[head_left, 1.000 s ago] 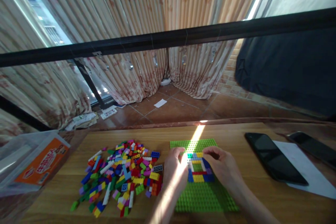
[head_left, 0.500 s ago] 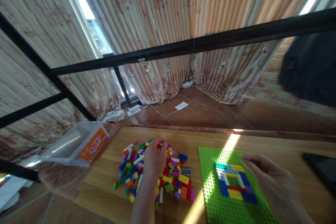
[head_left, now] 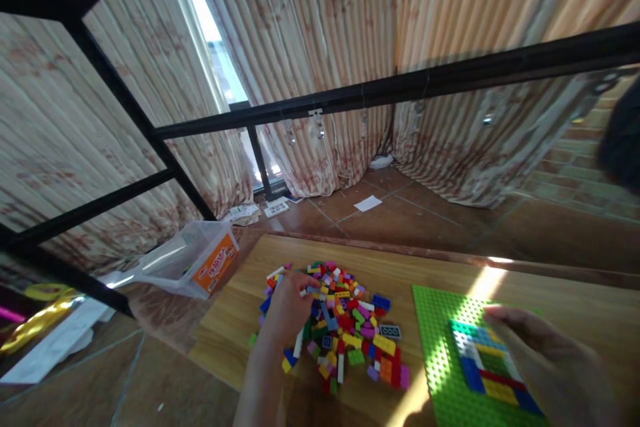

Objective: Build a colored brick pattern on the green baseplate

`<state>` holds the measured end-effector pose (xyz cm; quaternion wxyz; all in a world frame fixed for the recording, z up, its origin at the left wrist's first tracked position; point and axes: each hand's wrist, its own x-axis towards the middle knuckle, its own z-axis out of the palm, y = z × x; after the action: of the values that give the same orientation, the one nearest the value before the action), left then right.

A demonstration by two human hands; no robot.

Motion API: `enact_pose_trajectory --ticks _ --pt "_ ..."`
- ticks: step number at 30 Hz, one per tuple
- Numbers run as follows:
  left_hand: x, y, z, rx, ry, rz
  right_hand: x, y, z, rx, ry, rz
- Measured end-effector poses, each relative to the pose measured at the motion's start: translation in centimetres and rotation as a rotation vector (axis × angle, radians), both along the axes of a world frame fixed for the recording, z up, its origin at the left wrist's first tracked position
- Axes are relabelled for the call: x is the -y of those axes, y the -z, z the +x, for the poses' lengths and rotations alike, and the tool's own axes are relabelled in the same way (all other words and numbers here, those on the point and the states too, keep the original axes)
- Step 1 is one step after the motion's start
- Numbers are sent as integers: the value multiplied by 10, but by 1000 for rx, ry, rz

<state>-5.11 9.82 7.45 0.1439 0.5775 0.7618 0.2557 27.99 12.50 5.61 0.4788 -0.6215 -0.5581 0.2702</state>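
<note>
My left hand reaches over a heap of loose toy bricks in many colours. Its thumb and fingers are slightly apart at the heap's left part, and no brick shows clearly between them. To the right lies a green baseplate carrying a hollow rectangle of blue, white, yellow, red and teal bricks. My right hand, blurred, hovers over the rectangle's right side and hides part of it. Its thumb and fingertips are pinched together; whatever they may hold is hidden.
A clear plastic bin with an orange label stands left of the wooden table. Black metal bars run across in front of pleated curtains. A white paper lies on the tiled floor.
The view has swung left, so table things sit further right. My left hand has moved toward the heap's left side; my right hand now covers more of the brick rectangle.
</note>
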Motion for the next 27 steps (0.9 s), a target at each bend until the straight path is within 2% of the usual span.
enact_pose_trajectory --ticks 3,7,11,14,18,27 --pt "1 5 -7 -35 -59 -25 -2 4 -2 3 5 -52" --pt "-1 8 -6 -55 -52 -11 -5 15 0 99 14 -65" --pt "-9 7 18 -92 60 68 -7 25 2 147 -3 -97" --pt "-15 10 39 -198 157 121 -7 30 3 167 -12 -95" --pt "-20 14 54 -291 160 83 -7 33 3 198 -15 -79" --pt "-25 13 57 -329 156 -16 -4 28 2 152 -43 -36"
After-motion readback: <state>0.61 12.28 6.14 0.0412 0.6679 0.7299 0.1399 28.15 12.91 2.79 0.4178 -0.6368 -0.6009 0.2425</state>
